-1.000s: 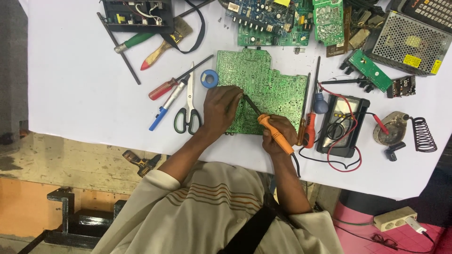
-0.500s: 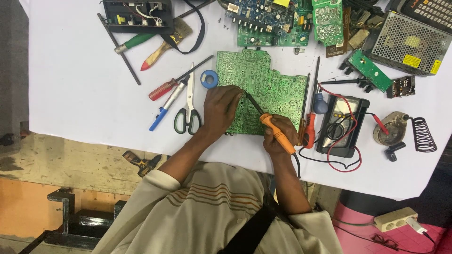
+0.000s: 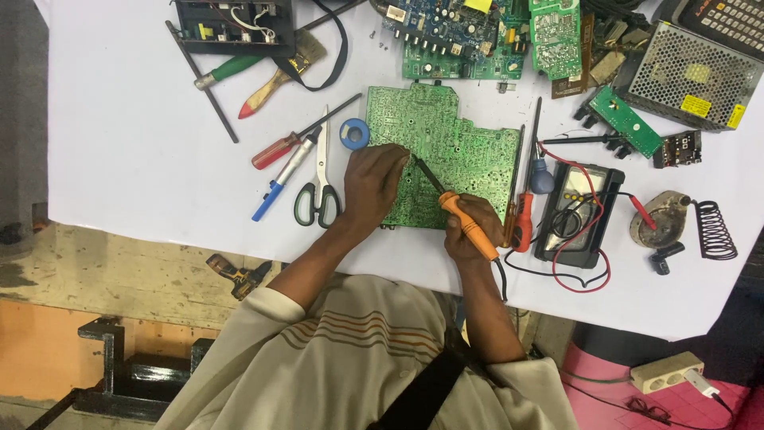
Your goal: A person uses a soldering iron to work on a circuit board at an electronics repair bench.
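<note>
Soldering iron (image 3: 464,220), orange-handled, clamped in grip of right hand (image 3: 471,231), dark tip angled up-left to meet green circuit board (image 3: 446,155) near fingers of left hand (image 3: 374,185). Left hand pressed flat on board's near-left part, fingers closed together; whether anything pinched beneath, cannot tell. Board lying solder side up at middle of white table (image 3: 135,159). Left of board: blue tape roll (image 3: 354,133), scissors (image 3: 318,191), red-handled screwdriver (image 3: 298,137), blue-tipped pen tool (image 3: 278,179). Right of board: small red screwdriver (image 3: 521,223), black multimeter (image 3: 578,213) with red lead, coiled iron stand (image 3: 712,231). Further boards (image 3: 477,36) and metal mesh power supply (image 3: 688,76) along far edge.
</note>
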